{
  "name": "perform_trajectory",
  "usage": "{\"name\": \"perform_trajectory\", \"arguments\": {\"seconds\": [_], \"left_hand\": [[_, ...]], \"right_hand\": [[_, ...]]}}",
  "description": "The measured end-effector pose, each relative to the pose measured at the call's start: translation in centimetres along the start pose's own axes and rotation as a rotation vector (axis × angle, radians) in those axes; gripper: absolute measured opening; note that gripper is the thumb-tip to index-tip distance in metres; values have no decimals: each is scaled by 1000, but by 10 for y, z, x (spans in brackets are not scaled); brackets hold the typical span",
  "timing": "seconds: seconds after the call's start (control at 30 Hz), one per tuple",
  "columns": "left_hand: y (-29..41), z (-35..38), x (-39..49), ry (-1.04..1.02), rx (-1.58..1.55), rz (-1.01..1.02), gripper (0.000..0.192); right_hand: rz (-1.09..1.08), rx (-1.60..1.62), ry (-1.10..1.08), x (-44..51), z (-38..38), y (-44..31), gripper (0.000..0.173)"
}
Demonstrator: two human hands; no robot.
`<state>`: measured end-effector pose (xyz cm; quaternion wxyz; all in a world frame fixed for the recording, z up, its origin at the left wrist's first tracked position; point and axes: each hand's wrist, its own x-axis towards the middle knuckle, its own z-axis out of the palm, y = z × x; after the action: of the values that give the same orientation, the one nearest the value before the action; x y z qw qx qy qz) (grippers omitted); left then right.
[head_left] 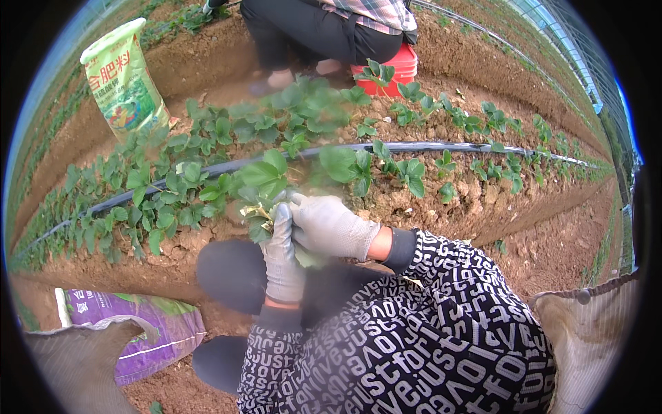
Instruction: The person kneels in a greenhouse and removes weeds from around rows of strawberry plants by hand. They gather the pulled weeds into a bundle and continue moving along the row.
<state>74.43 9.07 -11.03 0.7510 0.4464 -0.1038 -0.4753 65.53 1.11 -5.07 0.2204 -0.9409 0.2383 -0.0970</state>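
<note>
My left hand (282, 253), in a pale grey coated work glove, is closed around a small bunch of strawberry leaves and stems (261, 217). Its thumb points up, and some of the stems look yellowed and dry. Against that thumb presses my right hand (328, 225), gloved alike, its fingers curled in at the bunch; what lies inside the fingers is mostly hidden. A blurred pale leaf (309, 257) sticks out beneath the two hands. Just beyond them grow strawberry plants (264, 173) on a raised soil bed (393, 204).
A black drip hose (429, 146) runs along the bed. Across it, a person (320, 31) sits on a red plastic bucket (401, 70). A green-and-white fertilizer sack (124, 83) stands far left; a purple sack (165, 321) lies near left. My knee (230, 274) is beside the bed.
</note>
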Motion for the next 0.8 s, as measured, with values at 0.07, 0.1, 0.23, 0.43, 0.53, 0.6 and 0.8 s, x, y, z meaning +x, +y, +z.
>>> {"name": "perform_trajectory", "arguments": {"seconds": [0.07, 0.1, 0.23, 0.43, 0.53, 0.6, 0.8], "left_hand": [[4, 3, -1, 53, -57, -68, 33], [6, 4, -3, 57, -100, -70, 31], [11, 8, -7, 32, 102, -126, 22], [5, 3, -5, -102, 125, -195, 23], [0, -1, -7, -189, 142, -167, 25], [-1, -1, -8, -196, 194, -141, 26], [2, 3, -8, -167, 258, -143, 27]], "right_hand": [[26, 140, -104, -6, -9, 13, 25], [-6, 462, 0, -13, -17, 24, 28], [318, -87, 261, -24, -58, 104, 26], [945, -733, -5, -44, -79, 233, 23], [942, -513, 180, -54, -77, 267, 34], [901, -359, 204, -54, -75, 278, 38], [917, -353, 173, -45, -62, 278, 39]]}}
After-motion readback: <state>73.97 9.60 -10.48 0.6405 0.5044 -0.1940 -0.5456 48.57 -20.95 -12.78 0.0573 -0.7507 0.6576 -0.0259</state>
